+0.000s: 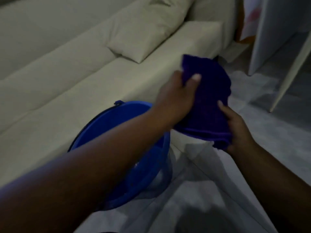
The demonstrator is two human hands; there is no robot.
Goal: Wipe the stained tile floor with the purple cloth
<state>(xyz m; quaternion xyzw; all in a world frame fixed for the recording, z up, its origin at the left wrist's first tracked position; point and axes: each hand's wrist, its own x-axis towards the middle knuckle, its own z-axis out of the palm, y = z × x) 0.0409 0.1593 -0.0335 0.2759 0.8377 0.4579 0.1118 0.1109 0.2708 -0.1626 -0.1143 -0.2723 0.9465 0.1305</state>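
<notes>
No readable text or labels

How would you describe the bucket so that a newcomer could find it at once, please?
Start at the long cream sofa and look down to the floor along its front edge. The bucket stands there, under the left forearm. It is round and bright blue, unlike the darker purple cloth.

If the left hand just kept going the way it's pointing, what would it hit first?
The left hand points up and to the right, gripping the purple cloth. Past the cloth, it would probably meet the end of the beige sofa first, though depth is hard to judge in this dim single view.
</notes>
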